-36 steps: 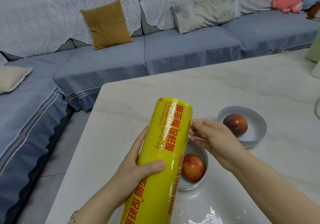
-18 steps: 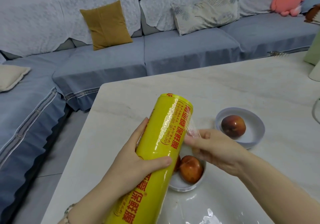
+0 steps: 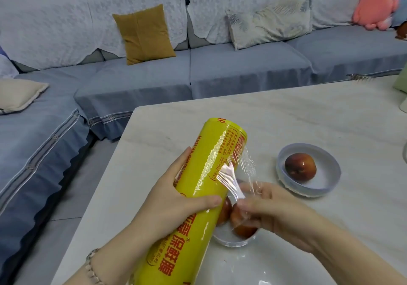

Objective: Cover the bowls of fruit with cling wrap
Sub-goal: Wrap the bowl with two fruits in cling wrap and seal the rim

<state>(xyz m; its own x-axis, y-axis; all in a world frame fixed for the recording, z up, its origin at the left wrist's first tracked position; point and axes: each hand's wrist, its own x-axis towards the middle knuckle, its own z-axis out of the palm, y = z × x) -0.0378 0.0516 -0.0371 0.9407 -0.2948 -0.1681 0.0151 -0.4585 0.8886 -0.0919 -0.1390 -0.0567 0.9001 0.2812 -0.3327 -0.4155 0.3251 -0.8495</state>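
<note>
Left hand (image 3: 176, 199) grips the yellow cling wrap roll (image 3: 196, 201) around its middle, thumb across the near face and fingers curled behind. Roll is held above the table (image 3: 286, 117), tilted with its far end up and away from the person. Right hand (image 3: 271, 207) is closed, with fingertips pinching a bunched strip of clear film (image 3: 233, 181) that runs from the upper part of the roll down to the pinch.

Changes against the earlier frames:
- One second ago the right hand's fingers only touched the side of the roll, with no film lifted. Now a stretched, wrinkled sheet of film stands clear of the roll.
- Half a second ago only a small flap was raised near the roll's top; the pulled length is now longer, and the right hand sits lower and nearer the person.
- Roll has tilted further to the left at its base.

Near bowl (image 3: 233, 240) sits on the table directly below both hands, largely hidden by them; red fruit (image 3: 240, 225) shows inside it, uncovered. Far bowl (image 3: 308, 172) stands to the right, apart from the near bowl, holding one red fruit (image 3: 300, 167); it is also uncovered. A beaded bracelet (image 3: 92, 265) is on the left wrist.
</note>
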